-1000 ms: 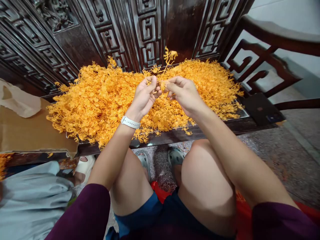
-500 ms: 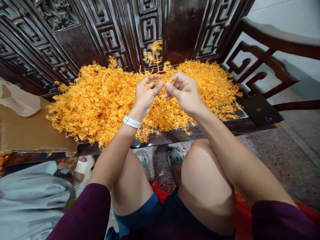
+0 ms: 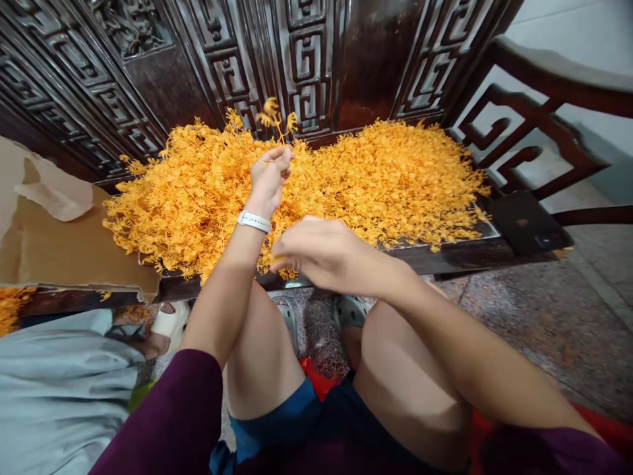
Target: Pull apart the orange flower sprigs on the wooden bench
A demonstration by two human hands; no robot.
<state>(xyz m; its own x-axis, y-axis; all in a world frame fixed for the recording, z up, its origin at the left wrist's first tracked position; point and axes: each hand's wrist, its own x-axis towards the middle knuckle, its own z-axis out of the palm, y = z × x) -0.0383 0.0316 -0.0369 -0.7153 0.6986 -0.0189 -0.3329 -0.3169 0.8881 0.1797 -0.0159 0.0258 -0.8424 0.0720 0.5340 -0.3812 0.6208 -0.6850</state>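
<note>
The right hand (image 3: 329, 254) has dropped away, leaving the left hand (image 3: 268, 181) alone on the orange sprig (image 3: 274, 117).

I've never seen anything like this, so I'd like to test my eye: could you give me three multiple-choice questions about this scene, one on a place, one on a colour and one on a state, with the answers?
1. Where does the heap of orange branching sprigs lie?
A) On the floor
B) On a dark carved wooden bench
C) In a red tub

2. What colour is the watch strap?
A) Black
B) Red
C) White

3. Which hand holds a sprig up above the heap?
A) The left hand
B) The right hand
C) Neither

Answers:
1. B, the heap is spread over the bench, below its carved back.
2. C, the strap shows white on the left wrist.
3. A, the sprig rises from its fingers, while the right hand is low by the heap's near edge.
</note>
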